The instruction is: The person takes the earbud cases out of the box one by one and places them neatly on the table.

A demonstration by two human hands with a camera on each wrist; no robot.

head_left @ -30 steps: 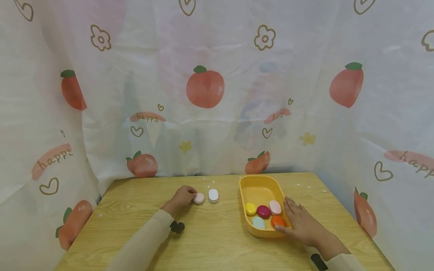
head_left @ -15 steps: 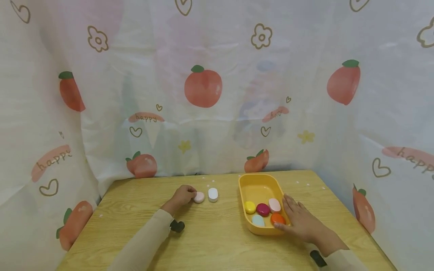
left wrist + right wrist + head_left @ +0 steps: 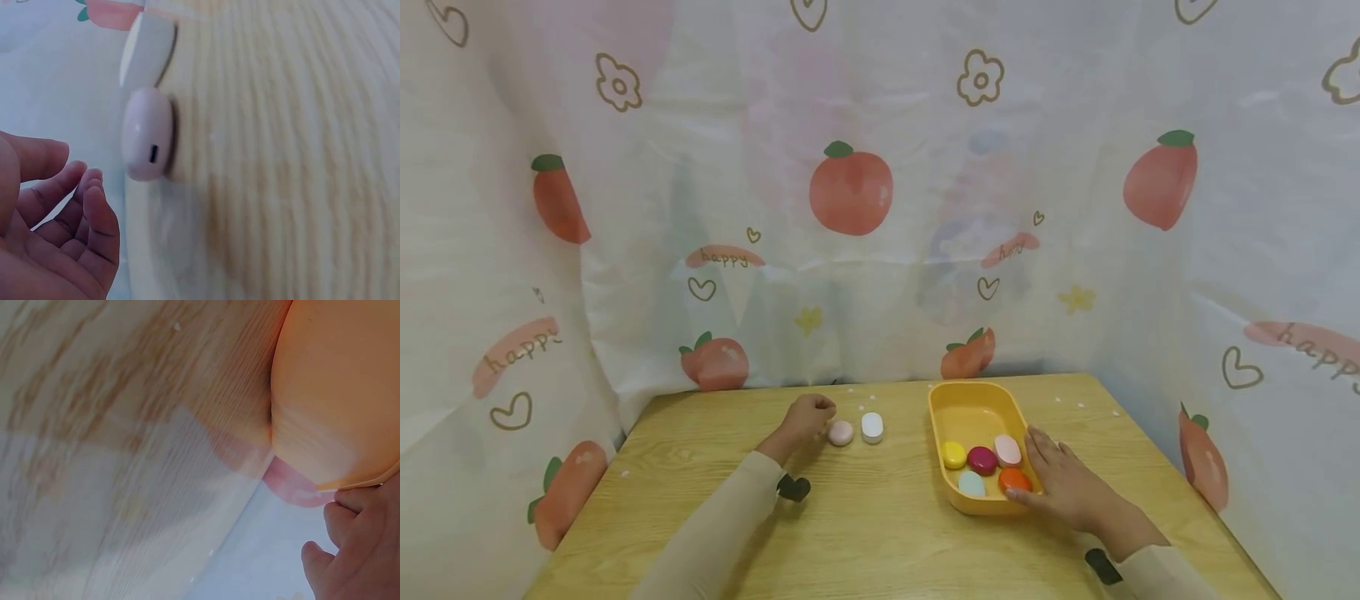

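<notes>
Now your left hand (image 3: 807,418), loosely curled and holding nothing, hovers beside the round pink object (image 3: 840,433); your right hand (image 3: 1071,485), fingers extended, touches the yellow tray (image 3: 976,415).

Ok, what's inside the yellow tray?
The yellow tray holds a yellow piece, crimson piece, pale pink piece, pale blue piece and orange piece. The right hand covers part of its right side; anything under the pieces can't be seen.

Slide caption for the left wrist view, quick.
A loosely curled left hand, holding nothing, near a pale pink rounded piece with a dark mark; a white piece lies just beyond.
</notes>
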